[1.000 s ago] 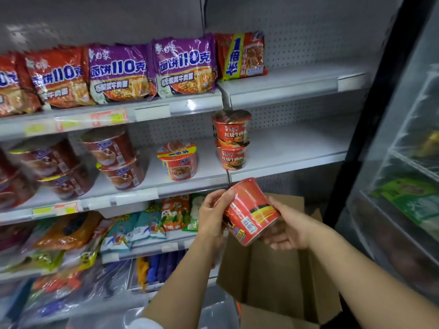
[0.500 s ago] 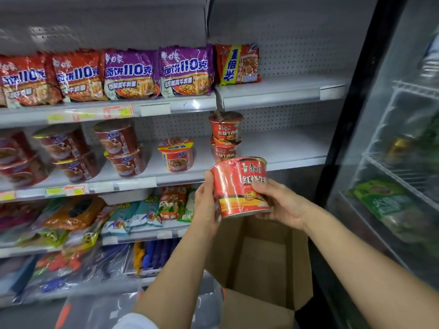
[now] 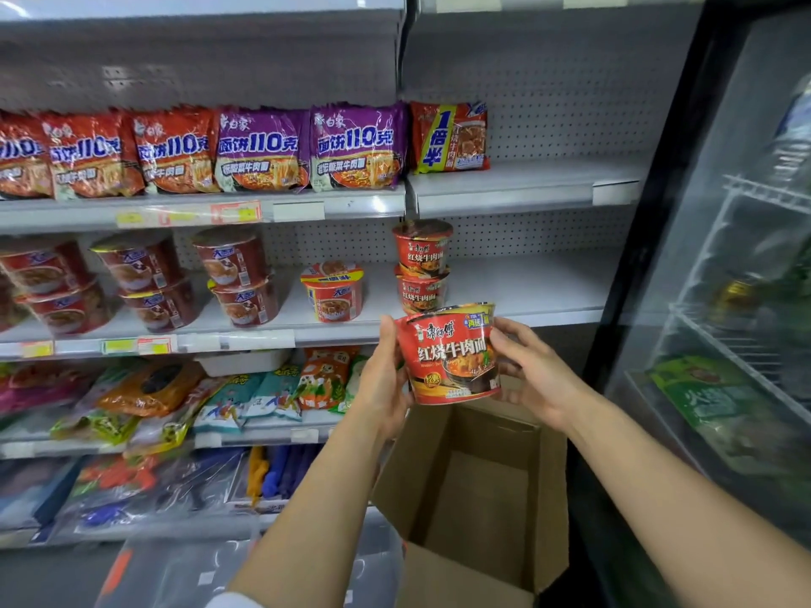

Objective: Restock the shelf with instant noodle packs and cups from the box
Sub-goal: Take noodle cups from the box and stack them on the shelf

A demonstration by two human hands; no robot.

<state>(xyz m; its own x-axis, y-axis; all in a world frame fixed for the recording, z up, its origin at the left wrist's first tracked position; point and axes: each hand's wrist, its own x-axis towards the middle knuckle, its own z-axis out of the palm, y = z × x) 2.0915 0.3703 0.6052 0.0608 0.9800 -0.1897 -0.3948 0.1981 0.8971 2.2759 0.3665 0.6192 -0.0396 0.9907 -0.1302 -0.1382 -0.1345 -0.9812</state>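
So, L hand & R hand grip cup upright, fingers curled round it; box at 6 o'clock; stacked cups at 12.

A single head-worn wide-angle camera faces a store shelf unit at close range, looking forward and slightly down.

The shelves fill the left and centre of the frame, bowed by the lens; a glass-door cooler runs down the right edge. The open cardboard box sits low at centre right, and both forearms enter from the bottom edge, nearest the lens. No second view is present.
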